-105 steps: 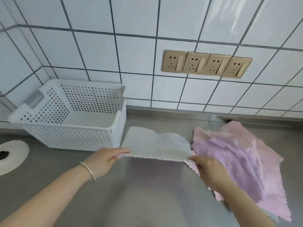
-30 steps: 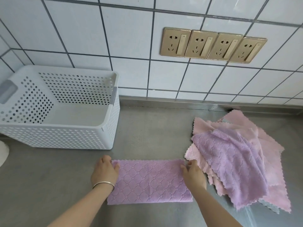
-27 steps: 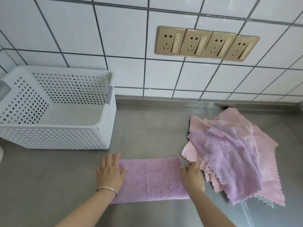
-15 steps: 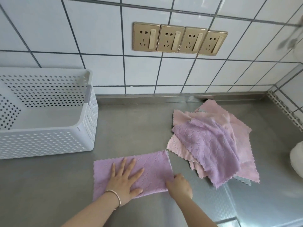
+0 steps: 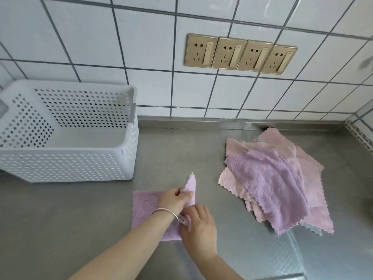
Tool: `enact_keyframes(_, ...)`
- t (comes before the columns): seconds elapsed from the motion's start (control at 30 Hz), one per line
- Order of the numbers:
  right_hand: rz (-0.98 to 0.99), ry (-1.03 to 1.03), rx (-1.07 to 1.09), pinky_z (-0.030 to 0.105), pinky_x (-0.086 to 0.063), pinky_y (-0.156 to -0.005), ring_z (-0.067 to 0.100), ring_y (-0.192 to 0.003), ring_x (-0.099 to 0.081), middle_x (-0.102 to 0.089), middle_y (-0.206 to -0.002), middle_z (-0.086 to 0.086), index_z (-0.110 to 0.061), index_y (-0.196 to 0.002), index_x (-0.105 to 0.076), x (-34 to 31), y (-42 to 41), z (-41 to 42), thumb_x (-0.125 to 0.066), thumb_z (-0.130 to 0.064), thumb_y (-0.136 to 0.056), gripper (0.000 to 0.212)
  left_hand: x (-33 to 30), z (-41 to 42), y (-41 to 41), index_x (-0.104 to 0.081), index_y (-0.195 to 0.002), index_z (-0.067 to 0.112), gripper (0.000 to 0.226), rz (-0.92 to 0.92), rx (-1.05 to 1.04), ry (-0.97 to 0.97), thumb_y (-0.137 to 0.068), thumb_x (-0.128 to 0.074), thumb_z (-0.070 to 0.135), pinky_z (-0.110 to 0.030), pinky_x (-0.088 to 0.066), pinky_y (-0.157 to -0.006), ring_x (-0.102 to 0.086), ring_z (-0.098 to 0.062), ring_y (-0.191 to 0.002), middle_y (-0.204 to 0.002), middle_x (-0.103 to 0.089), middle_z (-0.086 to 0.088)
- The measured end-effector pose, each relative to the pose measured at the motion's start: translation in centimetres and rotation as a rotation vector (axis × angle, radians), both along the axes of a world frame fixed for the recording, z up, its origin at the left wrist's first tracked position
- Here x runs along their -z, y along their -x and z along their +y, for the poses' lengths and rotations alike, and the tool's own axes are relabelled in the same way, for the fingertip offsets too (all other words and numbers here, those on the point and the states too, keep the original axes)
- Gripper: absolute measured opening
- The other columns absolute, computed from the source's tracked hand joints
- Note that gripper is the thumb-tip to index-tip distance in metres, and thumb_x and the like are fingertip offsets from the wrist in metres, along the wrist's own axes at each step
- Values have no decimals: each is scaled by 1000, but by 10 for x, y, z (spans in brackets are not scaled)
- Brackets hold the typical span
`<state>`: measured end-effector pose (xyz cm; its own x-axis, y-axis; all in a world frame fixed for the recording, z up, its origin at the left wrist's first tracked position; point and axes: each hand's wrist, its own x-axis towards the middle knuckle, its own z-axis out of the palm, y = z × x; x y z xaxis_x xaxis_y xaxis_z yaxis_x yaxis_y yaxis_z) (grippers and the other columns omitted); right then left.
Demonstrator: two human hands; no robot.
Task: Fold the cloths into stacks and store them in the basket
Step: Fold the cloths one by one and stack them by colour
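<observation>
White tiled wall [image 5: 141, 37] with dark grout, four gold sockets [image 5: 240, 54], grey steel counter [image 5: 60, 219]

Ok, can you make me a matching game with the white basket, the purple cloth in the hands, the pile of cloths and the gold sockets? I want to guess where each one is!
Things:
1. white perforated plastic basket
2. purple quilted cloth being folded
3. loose pile of pink and purple cloths
4. four gold wall sockets

Places:
A. on the white tiled wall
B. right side of the steel counter
C. left side of the counter, nothing inside
D. counter front, under both hands

Pairs: 1-C, 2-D, 3-B, 4-A
</observation>
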<state>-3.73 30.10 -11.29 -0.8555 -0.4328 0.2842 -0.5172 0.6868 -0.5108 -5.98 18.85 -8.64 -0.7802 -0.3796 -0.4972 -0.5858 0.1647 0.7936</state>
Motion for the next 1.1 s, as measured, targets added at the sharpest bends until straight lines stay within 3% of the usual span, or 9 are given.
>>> enact_keyframes(0.07,51,30,-118,25,-36,-62,15,-74,-43,-53,-86,-8,-26,-83,-47,3,-6,-11,-52,-20,-57,27,4,-14,-10,-52,-62,12,28,-38,-73,135,-78,-48,35,-33,-36,-62,-47,-32,-68,-76,-65,-21)
enact_keyframes(0.17,47,-30,-221,22,-41,-76,14,-93,-47,-49,-116,-9,-23,-107,-51,14,-12,-19,-59,-28,-56,52,9,-36,-32,-50,-65,17,23,-18,-216,129,-88,-46,15,-28,-33,-64,-50,-30,-74,-67,-54,-8)
enact_keyframes(0.3,-102,-348,-287,23,-51,-88,13,-122,-39,-46,-139,-4,-23,-130,-43,32,-16,-20,-68,-41,-45,91,33,-59,-59,-57,-95,26,19,-69,-262,76,-81,-46,32,-29,-45,-80,-60,-34,-95,-94,-65,-9)
enact_keyframes(0.37,-118,-417,-325,29,-38,-100,16,-134,-29,-26,-151,-2,-23,-138,-36,43,-19,-20,-57,-42,-51,92,43,-66,-68,-56,-108,32,30,-106,-267,92,-80,-47,36,-30,-48,-88,-62,-28,-102,-102,-68,-1)
enact_keyframes(0.47,-138,-453,-367,30,-18,-106,17,-146,4,5,-158,-1,-20,-150,-3,54,-22,-26,-43,-43,-57,103,40,-69,-74,-49,-130,24,47,-101,-394,96,-83,-58,22,-28,-43,-90,-59,-26,-108,-118,-64,-4)
enact_keyframes(0.53,-137,-469,-383,31,-19,-105,17,-146,8,-4,-159,-2,-19,-149,-1,54,-24,-30,-44,-45,-57,105,39,-71,-77,-46,-133,20,52,-83,-438,89,-83,-61,18,-28,-41,-93,-57,-26,-111,-122,-62,-8)
enact_keyframes(0.7,-128,-550,-378,37,-25,-100,21,-145,2,-37,-145,0,-22,-148,-23,52,-25,-34,-40,-49,-54,98,50,-81,-80,-45,-134,19,57,-74,-416,80,-81,-66,17,-29,-41,-95,-59,-24,-109,-118,-65,-11)
enact_keyframes(0.8,-142,-599,-406,36,-26,-99,24,-139,-21,-48,-141,3,-21,-134,-45,52,-25,-35,-39,-51,-54,86,53,-86,-79,-44,-134,20,57,-66,-392,89,-82,-66,18,-28,-40,-95,-58,-23,-110,-118,-65,-11)
enact_keyframes(1.1,-135,-602,-480,35,-25,-101,20,-130,-35,-48,-141,0,-25,-133,-45,49,-22,-34,-52,-50,-59,79,69,-107,-81,-45,-134,20,56,-17,-376,-81,-82,-65,11,-36,-47,-95,-62,-24,-95,-108,-67,-17)
